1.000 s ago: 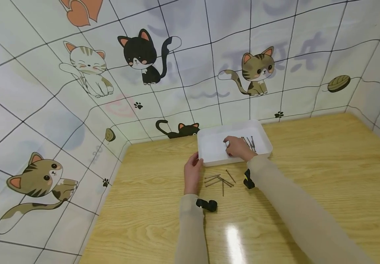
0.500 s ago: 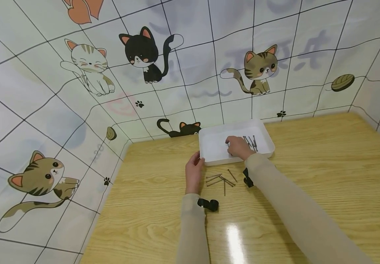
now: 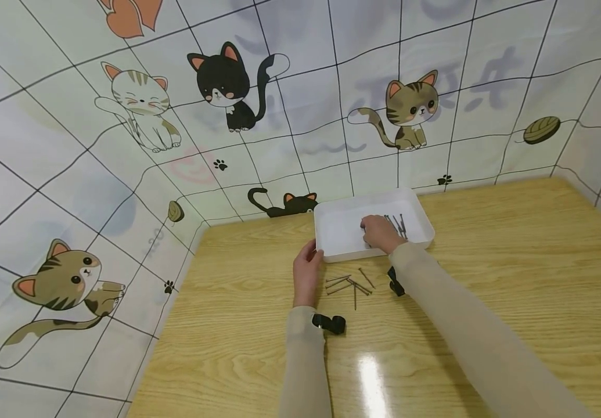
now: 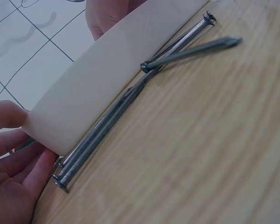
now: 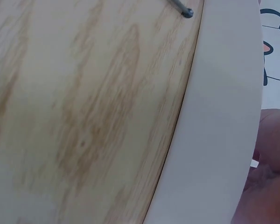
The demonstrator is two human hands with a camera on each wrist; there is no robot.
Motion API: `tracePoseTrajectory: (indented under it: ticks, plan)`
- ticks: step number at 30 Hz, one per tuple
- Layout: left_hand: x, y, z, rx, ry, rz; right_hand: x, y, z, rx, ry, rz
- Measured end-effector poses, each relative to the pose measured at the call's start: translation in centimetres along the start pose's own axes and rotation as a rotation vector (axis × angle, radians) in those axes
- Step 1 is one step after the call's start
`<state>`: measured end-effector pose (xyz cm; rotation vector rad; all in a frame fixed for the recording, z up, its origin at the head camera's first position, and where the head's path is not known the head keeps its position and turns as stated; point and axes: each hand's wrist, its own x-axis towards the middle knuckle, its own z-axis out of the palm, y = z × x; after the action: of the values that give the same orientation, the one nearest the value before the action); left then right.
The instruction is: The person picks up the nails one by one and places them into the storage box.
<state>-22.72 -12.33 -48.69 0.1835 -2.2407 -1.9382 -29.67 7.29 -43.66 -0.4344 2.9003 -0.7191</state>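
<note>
A shallow white tray (image 3: pixel 339 232) stands against the back wall. My left hand (image 3: pixel 306 276) grips its near left corner, thumb at the rim and fingers along the outer wall, also seen in the left wrist view. Inside the tray, my right hand (image 3: pixel 381 233) reaches down with curled fingers and pinches a nail, mostly hidden by the hand. Just right of those fingers, several nails (image 3: pixel 402 226) lie side by side on the tray floor. In front of the tray, a loose crossed pile of nails (image 3: pixel 352 283) lies on the table, close to the front wall in the left wrist view.
The wood-grain table (image 3: pixel 227 348) meets a cloth wall (image 3: pixel 321 104) printed with cats and grid lines at the back and left. Black camera straps (image 3: pixel 330 324) sit on both wrists. The tray's raised wall (image 5: pixel 214 107) stands between the right hand and the table.
My right hand has shifted slightly right inside the tray, towards the nails in there. The left hand stays at the corner, and the pile in front looks the same.
</note>
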Motion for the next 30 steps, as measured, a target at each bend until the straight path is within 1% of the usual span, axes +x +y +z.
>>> tracePoseTrajectory:
  ticks: [7,12,14,19,30]
  plan:
    - [0.0,0.0,0.0,-0.008,-0.022,-0.02,-0.6,0.3,-0.4,0.019,-0.013,-0.011]
    - [0.2,0.2,-0.2,0.0,-0.043,-0.035,-1.1,0.2,-0.9,0.022,0.007,-0.01]
    - [0.2,0.2,-0.2,0.011,-0.036,-0.032,-1.4,0.2,-1.2,0.027,0.017,-0.012]
    - [0.1,0.0,0.0,0.035,-0.004,-0.016,-2.4,0.2,-1.7,0.082,0.049,-0.009]
    - [0.0,0.0,0.1,0.031,-0.011,-0.024,-4.9,0.2,-2.6,0.161,0.121,-0.038]
